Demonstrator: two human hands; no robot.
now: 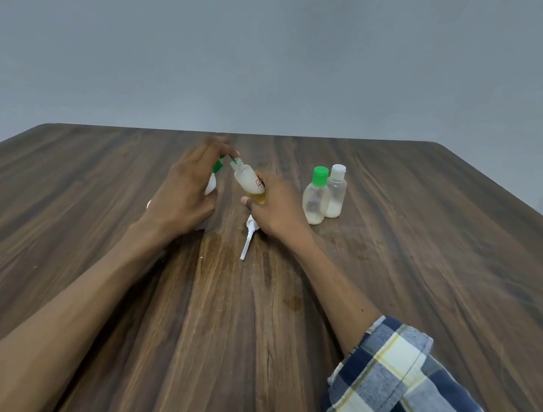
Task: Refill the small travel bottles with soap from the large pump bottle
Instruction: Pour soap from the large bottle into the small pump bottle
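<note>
Near edge: plaid sleeve [411, 390] on the right arm, bare table [247, 323] in front. Pump head [248, 237] with its tube lies loose on the wood, just below the right hand [276, 210].

Step looks like pouring: big bottle [249, 182] tilted, neck toward the small bottle [213, 181]. To do it well: line the mouths up first, tilt slowly, keep the small one steady, stop short of the rim.

Grip: right hand wraps the big bottle's base, fingers curled round it. Left hand [185, 191] curls round the small bottle, green cap [218, 164] by its fingertips; blurred, cap on or off unclear.

Farther right: 2 capped bottles [325, 195] upright, touching.
</note>
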